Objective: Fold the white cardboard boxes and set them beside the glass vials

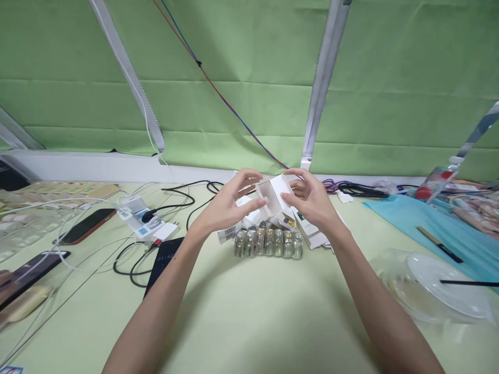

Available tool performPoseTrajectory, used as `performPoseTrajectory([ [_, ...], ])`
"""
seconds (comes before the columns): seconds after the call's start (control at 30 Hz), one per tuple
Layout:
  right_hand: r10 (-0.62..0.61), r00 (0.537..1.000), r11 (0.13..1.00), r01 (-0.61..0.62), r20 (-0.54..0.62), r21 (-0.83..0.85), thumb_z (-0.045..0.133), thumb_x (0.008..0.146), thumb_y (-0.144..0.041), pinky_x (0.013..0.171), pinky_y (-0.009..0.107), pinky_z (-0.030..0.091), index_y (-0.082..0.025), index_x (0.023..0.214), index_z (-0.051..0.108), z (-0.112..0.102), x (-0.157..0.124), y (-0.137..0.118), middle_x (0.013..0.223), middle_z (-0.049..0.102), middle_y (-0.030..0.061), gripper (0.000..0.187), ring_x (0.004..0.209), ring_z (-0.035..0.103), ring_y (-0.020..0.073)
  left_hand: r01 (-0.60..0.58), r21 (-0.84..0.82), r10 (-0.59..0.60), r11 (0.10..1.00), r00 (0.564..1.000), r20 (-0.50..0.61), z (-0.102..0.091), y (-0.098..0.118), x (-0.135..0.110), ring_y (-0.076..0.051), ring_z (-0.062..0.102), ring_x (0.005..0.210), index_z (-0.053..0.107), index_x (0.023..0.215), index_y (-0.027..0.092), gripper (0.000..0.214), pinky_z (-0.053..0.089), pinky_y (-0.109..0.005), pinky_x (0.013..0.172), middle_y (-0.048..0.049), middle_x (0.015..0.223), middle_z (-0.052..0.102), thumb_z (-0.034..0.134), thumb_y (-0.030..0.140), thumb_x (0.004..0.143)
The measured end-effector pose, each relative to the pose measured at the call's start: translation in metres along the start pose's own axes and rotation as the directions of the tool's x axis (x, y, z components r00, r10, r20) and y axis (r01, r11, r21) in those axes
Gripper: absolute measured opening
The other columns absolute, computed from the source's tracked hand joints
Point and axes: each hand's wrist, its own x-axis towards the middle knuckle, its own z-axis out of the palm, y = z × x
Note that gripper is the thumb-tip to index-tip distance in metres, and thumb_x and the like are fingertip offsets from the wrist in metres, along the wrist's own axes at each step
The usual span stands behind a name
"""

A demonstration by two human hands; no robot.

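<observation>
Fingers of the left hand (230, 205) and the right hand (312, 200) are curled around a small white box (273, 200), held between them just above the counter (249, 311) at the far middle. Its open end faces the left hand, probably so the inside is easy to reach. Just nearer, glass vials (268, 243) stand upright in one tight row.

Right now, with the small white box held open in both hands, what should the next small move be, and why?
Probably free the right hand and take one from the row of vials: the white box is held open between it and the left hand, close to that row on the table.
</observation>
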Motion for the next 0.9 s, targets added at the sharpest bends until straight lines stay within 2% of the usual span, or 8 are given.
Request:
performPoseTrajectory([
  [0.1, -0.015, 1.000, 1.000, 0.015, 0.002, -0.012, 0.073, 0.076, -0.026, 0.072, 0.036, 0.055, -0.026, 0.120, 0.055, -0.001, 0.000, 0.001, 0.089, 0.071, 0.0007, 0.047, 0.073, 0.068, 0.0186, -0.005, -0.033, 0.004, 0.999, 0.999, -0.044, -0.004, -0.003, 0.001, -0.024, 0.054, 0.135, 0.048, 0.121, 0.028, 0.034, 0.044, -0.047, 0.115, -0.0097, 0.137, 0.057, 0.060, 0.046, 0.096],
  [0.23, -0.037, 0.999, 0.999, 0.037, -0.007, -0.021, 0.071, 0.076, -0.024, 0.073, 0.036, 0.054, -0.024, 0.116, 0.058, -0.002, 0.000, 0.000, 0.087, 0.073, 0.0016, 0.042, 0.077, 0.068, 0.0194, -0.014, 0.033, 0.017, 0.999, 0.995, -0.102, -0.009, -0.005, 0.001, -0.024, 0.058, 0.128, 0.050, 0.119, 0.024, 0.029, 0.046, -0.048, 0.112, -0.0113, 0.130, 0.062, 0.047, 0.048, 0.102],
  [0.4, -0.045, 0.999, 0.999, 0.045, -0.018, -0.005, 0.070, 0.076, -0.022, 0.070, 0.034, 0.052, -0.022, 0.109, 0.063, -0.001, 0.000, -0.002, 0.086, 0.074, 0.0029, 0.034, 0.082, 0.069, 0.0208, -0.021, 0.089, 0.027, 0.996, 0.998, -0.064, -0.016, -0.007, 0.000, -0.024, 0.056, 0.132, 0.051, 0.118, 0.025, 0.023, 0.044, -0.048, 0.114, -0.0096, 0.132, 0.061, 0.054, 0.032, 0.096],
  [0.53, -0.090, 0.996, 0.996, 0.090, -0.020, -0.020, 0.068, 0.077, -0.019, 0.076, 0.034, 0.053, -0.020, 0.101, 0.066, 0.000, 0.001, -0.001, 0.092, 0.075, 0.0048, 0.024, 0.091, 0.071, 0.0215, -0.006, 0.168, -0.005, 0.986, 0.998, 0.066, -0.022, -0.005, -0.004, -0.023, 0.048, 0.141, 0.047, 0.129, 0.028, 0.047, 0.034, -0.048, 0.123, -0.0064, 0.143, 0.053, 0.063, 0.024, 0.085],
  [0.67, -0.136, 0.991, 0.991, 0.136, -0.013, -0.009, 0.068, 0.078, -0.017, 0.079, 0.033, 0.054, -0.020, 0.099, 0.068, 0.002, 0.001, 0.000, 0.102, 0.075, 0.0059, 0.021, 0.095, 0.071, 0.0205, 0.040, 0.302, -0.106, 0.952, 0.973, 0.203, -0.023, -0.001, -0.005, -0.027, 0.044, 0.144, 0.042, 0.140, 0.030, 0.069, 0.032, -0.050, 0.123, -0.0081, 0.153, 0.046, 0.073, 0.031, 0.079],
  [0.8, -0.186, 0.983, 0.982, 0.186, -0.001, 0.010, 0.068, 0.080, -0.016, 0.086, 0.034, 0.056, -0.022, 0.098, 0.069, 0.005, -0.001, -0.001, 0.102, 0.075, 0.0043, 0.019, 0.096, 0.071, 0.0196, 0.088, 0.363, -0.185, 0.928, 0.953, 0.241, -0.018, 0.000, -0.003, -0.031, 0.040, 0.146, 0.040, 0.144, 0.031, 0.085, 0.036, -0.050, 0.120, -0.0089, 0.158, 0.041, 0.082, 0.045, 0.072],
  [0.9, -0.230, 0.973, 0.973, 0.230, 0.025, 0.011, 0.068, 0.081, -0.015, 0.089, 0.035, 0.055, -0.023, 0.100, 0.070, 0.007, -0.002, -0.001, 0.102, 0.074, 0.0036, 0.021, 0.098, 0.071, 0.0194, 0.099, 0.379, -0.209, 0.920, 0.942, 0.261, -0.014, -0.001, -0.002, -0.032, 0.041, 0.145, 0.037, 0.148, 0.031, 0.093, 0.036, -0.049, 0.119, -0.0091, 0.159, 0.040, 0.084, 0.049, 0.069],
])
